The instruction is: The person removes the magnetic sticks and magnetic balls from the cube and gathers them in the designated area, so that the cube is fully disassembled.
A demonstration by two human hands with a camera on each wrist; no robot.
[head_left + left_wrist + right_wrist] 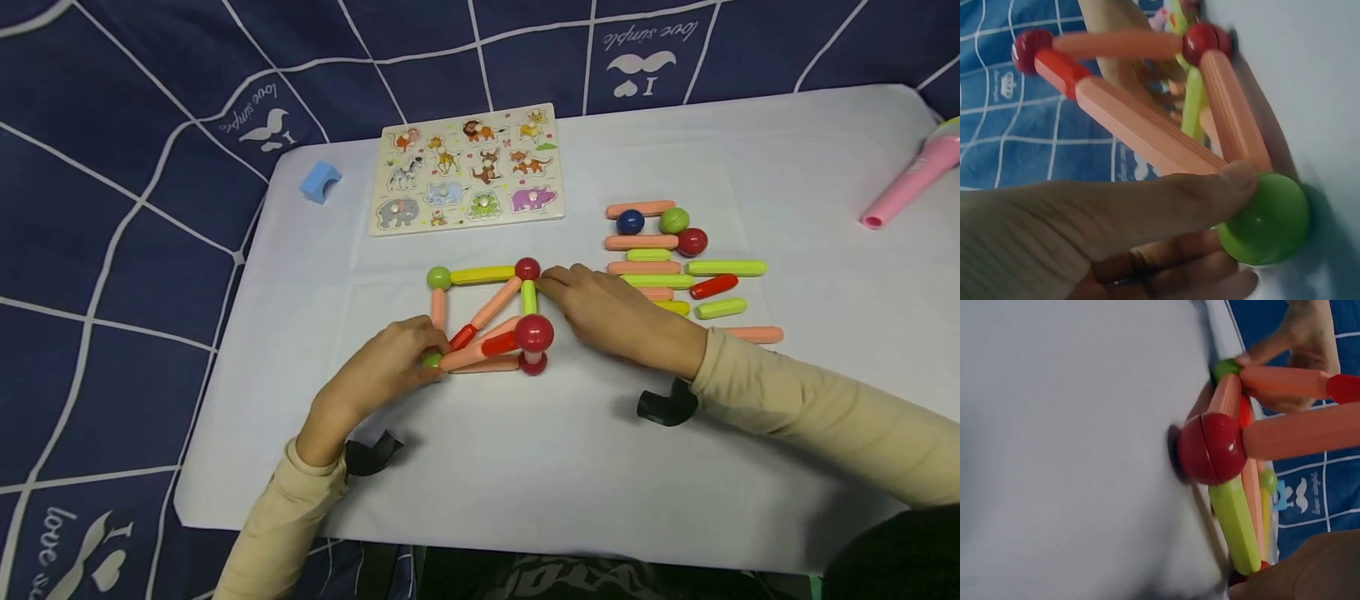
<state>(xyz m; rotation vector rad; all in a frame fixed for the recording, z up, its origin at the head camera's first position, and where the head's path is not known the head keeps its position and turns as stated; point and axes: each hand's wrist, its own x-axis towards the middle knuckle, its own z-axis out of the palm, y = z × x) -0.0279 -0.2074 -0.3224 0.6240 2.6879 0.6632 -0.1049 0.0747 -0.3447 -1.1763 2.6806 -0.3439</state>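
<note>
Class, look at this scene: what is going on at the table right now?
A person is handling a frame of magnetic rods and balls on a white table. The left hand pinches the green ball at the near-left corner; the right hand touches the far red ball. Spare rods and balls lie to the right, an animal puzzle board behind.

Looks like a home play corner or a kids' activity setup. There's a white table (825,192) with a wooden animal puzzle board (468,169), loose magnetic sticks and balls (678,262), a blue foam block (320,181) and a pink toy microphone (911,177). Underneath is a navy checked cloth (127,167) printed with "love simple".
</note>
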